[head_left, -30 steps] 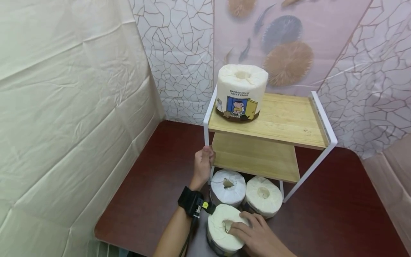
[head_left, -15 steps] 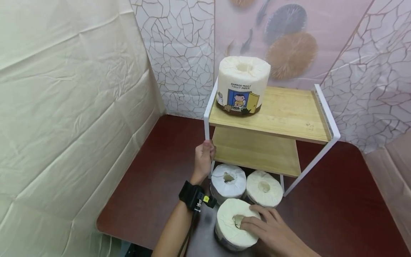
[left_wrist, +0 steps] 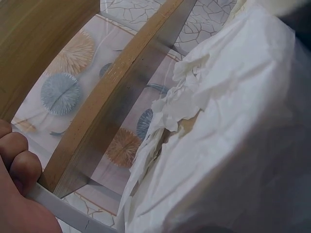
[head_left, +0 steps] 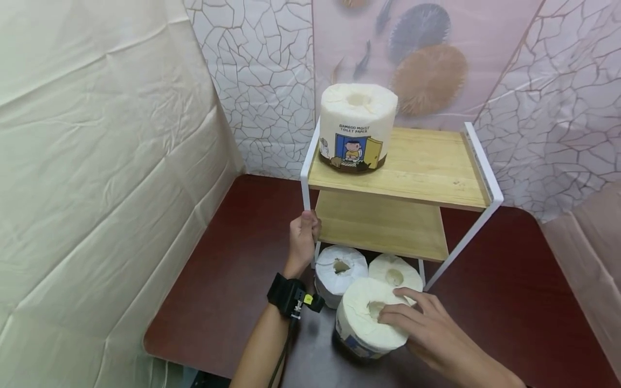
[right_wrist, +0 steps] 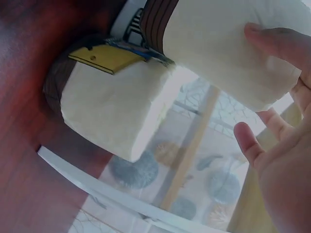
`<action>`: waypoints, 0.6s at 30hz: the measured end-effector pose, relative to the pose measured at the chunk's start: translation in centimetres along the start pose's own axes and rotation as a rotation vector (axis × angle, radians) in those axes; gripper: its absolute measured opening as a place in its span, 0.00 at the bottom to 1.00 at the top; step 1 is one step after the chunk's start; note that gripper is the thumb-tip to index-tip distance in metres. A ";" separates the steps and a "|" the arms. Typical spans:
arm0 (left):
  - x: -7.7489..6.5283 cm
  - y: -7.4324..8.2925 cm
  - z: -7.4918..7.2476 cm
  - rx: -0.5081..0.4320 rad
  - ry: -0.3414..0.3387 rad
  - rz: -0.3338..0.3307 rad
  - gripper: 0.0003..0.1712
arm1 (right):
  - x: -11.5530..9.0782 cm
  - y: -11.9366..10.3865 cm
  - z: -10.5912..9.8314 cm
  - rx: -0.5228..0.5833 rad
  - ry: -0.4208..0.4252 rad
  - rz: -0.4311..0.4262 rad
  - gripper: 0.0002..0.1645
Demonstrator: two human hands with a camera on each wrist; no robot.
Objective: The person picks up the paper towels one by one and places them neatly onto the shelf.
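My right hand [head_left: 432, 328] holds a wrapped toilet paper roll [head_left: 359, 337], fingers at its core hole; in the right wrist view the thumb presses its side. The roll is close over the table, in front of two others. My left hand [head_left: 303, 237] grips the left white post of a small shelf rack [head_left: 422, 167]. Under the rack's lower board stand a white toilet paper roll [head_left: 335, 264] at left and a cream toilet paper roll [head_left: 407, 267] at right, partly hidden by the held one. The left wrist view shows torn wrapping around the white roll's hole.
Another toilet paper roll [head_left: 356, 124] with a cartoon print stands at the left of the top board. The lower board [head_left: 383, 223] lies close above the rolls beneath. A dark red table [head_left: 213, 291] carries the rack, with cloth-draped walls behind and at the left.
My right hand has carried its roll right and away from me, so it now overlaps the cream roll. The left hand has kept its grip on the post. The head view has shifted slightly.
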State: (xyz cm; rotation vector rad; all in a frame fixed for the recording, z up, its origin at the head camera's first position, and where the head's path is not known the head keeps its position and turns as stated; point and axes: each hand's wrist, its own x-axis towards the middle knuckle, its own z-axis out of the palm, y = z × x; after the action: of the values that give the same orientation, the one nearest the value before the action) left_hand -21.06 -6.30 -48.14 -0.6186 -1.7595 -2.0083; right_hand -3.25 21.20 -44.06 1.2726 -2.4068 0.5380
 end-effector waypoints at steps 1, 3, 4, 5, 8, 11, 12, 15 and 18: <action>-0.1 0.0 0.0 -0.001 0.002 -0.003 0.43 | 0.0 0.0 -0.2 -0.006 -0.009 0.006 0.19; -0.2 0.0 -0.1 -0.001 0.010 -0.006 0.43 | 0.2 -0.1 -0.7 -0.015 -0.026 0.016 0.20; -0.3 0.0 -0.2 -0.001 0.016 -0.007 0.43 | 0.3 -0.1 -0.9 -0.024 -0.031 0.020 0.20; -0.3 0.0 -0.2 -0.002 0.021 -0.008 0.43 | 0.4 -0.1 -1.1 -0.031 -0.034 0.021 0.21; -0.3 0.0 -0.3 -0.008 0.016 -0.006 0.43 | 0.9 -0.2 -1.8 -0.052 -0.012 0.009 0.26; -0.2 0.0 -0.3 -0.013 -0.002 0.001 0.42 | 1.3 -0.2 -2.5 -0.069 0.006 0.002 0.29; -0.2 -0.1 -0.3 -0.016 -0.005 0.001 0.42 | 1.4 -0.1 -2.8 -0.075 0.009 0.005 0.30; -0.2 -0.1 -0.2 -0.021 -0.007 0.003 0.42 | 2.0 0.3 -3.6 -0.063 0.010 0.026 0.27; -0.1 -0.1 0.0 -0.025 -0.002 0.002 0.42 | 2.6 0.9 -4.4 -0.036 0.021 0.037 0.20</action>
State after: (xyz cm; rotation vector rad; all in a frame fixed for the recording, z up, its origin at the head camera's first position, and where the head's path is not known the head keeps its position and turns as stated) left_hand -21.01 -6.30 -48.28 -0.6305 -1.7370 -2.0312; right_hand -4.76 21.98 -39.20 1.2035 -2.4162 0.5135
